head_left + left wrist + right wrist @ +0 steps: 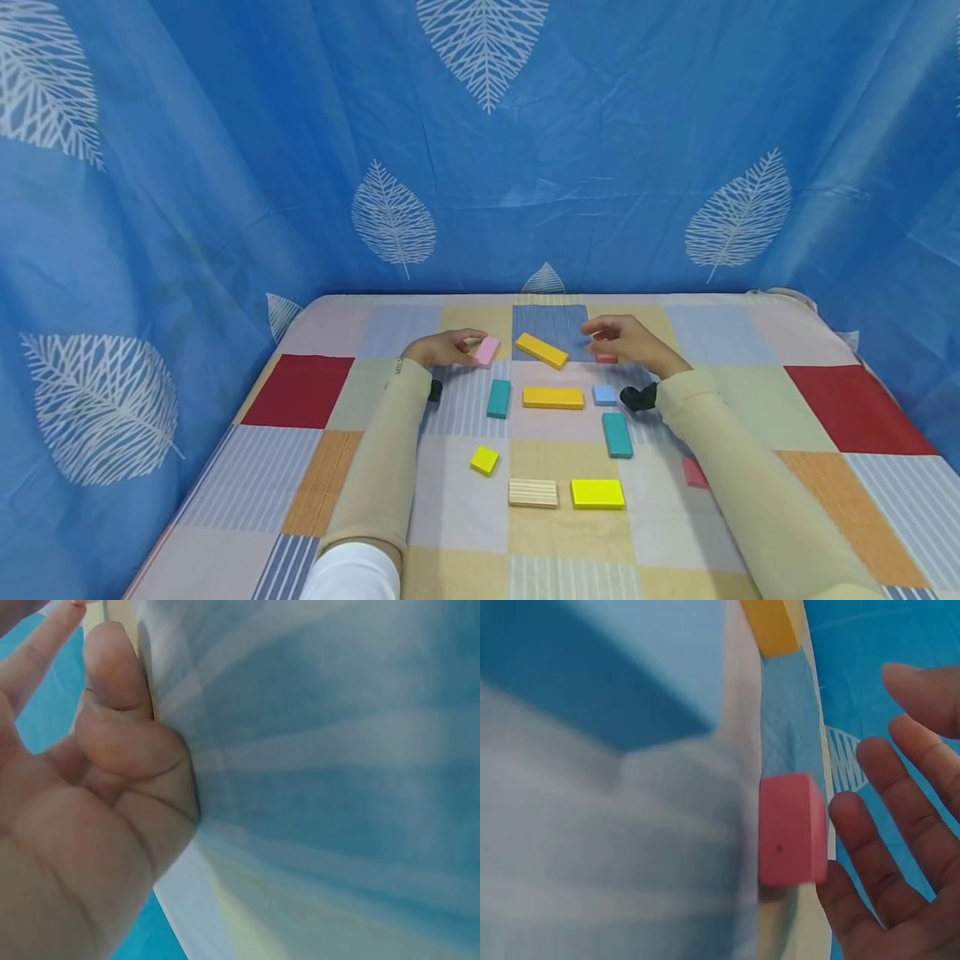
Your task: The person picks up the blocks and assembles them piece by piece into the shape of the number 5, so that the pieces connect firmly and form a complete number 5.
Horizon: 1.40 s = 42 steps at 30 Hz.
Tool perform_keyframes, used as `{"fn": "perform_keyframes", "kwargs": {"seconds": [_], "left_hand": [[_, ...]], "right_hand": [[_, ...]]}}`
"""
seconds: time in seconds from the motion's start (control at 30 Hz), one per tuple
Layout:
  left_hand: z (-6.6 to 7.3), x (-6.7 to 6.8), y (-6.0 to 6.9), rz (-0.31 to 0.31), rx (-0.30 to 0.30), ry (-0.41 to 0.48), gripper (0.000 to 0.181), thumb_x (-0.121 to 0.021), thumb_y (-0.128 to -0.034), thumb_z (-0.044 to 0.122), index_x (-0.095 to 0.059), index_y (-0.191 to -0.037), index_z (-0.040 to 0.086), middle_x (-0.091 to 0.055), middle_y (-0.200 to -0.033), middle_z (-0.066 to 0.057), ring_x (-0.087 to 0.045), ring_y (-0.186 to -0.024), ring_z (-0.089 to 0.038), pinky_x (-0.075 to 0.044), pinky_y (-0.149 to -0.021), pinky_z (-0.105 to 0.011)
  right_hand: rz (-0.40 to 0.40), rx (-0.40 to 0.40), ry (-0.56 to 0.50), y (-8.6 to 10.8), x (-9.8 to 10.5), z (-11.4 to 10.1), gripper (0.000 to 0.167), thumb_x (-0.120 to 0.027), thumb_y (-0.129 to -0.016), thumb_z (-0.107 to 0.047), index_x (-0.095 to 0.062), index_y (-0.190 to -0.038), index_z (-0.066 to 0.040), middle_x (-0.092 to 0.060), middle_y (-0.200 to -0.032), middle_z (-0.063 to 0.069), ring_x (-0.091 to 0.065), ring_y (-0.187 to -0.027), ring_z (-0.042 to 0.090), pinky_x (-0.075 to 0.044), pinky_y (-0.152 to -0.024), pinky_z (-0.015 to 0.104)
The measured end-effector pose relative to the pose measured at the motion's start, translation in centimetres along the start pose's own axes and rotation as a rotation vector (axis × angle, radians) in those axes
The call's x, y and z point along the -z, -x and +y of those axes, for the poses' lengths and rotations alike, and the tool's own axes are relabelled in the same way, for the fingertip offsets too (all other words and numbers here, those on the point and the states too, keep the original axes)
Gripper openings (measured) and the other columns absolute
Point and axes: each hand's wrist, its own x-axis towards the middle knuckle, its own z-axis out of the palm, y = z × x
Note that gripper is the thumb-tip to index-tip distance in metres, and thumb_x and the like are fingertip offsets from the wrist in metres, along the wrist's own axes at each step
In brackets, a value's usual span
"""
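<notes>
At the far middle of the table, my left hand (444, 347) pinches a pink block (487, 352) between thumb and fingertips. The left wrist view shows that hand's (112, 802) other fingers curled in against the cloth; the block is almost wholly cut off there. My right hand (628, 342) hovers with loosely bent fingers and nothing in them. Just beside those fingers a red block (791, 831) rests on the cloth, partly covered in the head view. Between the hands lies a slanted orange-yellow block (542, 351). A light blue block (604, 396) sits near the right wrist.
Nearer me lie another orange-yellow block (552, 398), teal blocks (498, 398) (617, 435), a small yellow block (484, 460), a ridged wooden block (533, 493) and a bright yellow block (597, 494). One red block (695, 472) shows beside the right sleeve. Blue curtains (570, 208) enclose the patchwork-covered table.
</notes>
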Motion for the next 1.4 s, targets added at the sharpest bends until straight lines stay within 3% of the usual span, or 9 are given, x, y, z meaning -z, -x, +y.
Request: {"fn": "perform_keyframes", "kwargs": {"seconds": [0.17,0.73,1.1,1.4], "left_hand": [[0.2,-0.1,0.1,0.025,0.022,-0.014,0.068,-0.075,-0.1038,0.018,-0.048,-0.165,0.026,-0.048,-0.160,-0.020,-0.046,-0.136,-0.036,-0.040,-0.120,-0.050],[0.0,0.1,-0.1,0.019,0.017,0.000,0.068,-0.076,-0.1029,0.018,-0.048,-0.165,0.028,-0.048,-0.160,-0.020,-0.045,-0.135,-0.035,-0.040,-0.121,-0.050],[0.1,-0.1,0.2,0.012,0.008,-0.001,0.068,-0.075,-0.1042,0.019,-0.046,-0.166,0.025,-0.044,-0.164,-0.021,-0.045,-0.140,-0.036,-0.038,-0.123,-0.051],[-0.1,-0.1,0.1,0.008,-0.003,0.009,0.068,-0.074,-0.1046,0.018,-0.046,-0.166,0.025,-0.044,-0.164,-0.021,-0.044,-0.140,-0.035,-0.038,-0.122,-0.050]], "right_hand": [[-0.049,-0.026,0.017,-0.7,-0.5,-0.6,0.047,-0.073,-0.104,-0.011,-0.060,-0.145,0.009,-0.060,-0.148,0.030,-0.061,-0.129,0.044,-0.050,-0.113,0.055],[-0.158,0.000,0.124,-1.9,-1.9,-2.1,0.046,-0.078,-0.098,-0.010,-0.066,-0.136,0.013,-0.065,-0.141,0.031,-0.058,-0.134,0.049,-0.046,-0.116,0.059],[-0.134,-0.072,0.165,-2.5,-3.2,-2.4,0.043,-0.084,-0.093,-0.013,-0.072,-0.129,0.008,-0.071,-0.131,0.024,-0.064,-0.122,0.040,-0.050,-0.112,0.053],[-0.129,-0.089,0.191,-2.5,-3.1,-2.6,0.039,-0.081,-0.095,-0.009,-0.072,-0.129,0.009,-0.072,-0.129,0.025,-0.064,-0.123,0.041,-0.050,-0.112,0.054]]}}
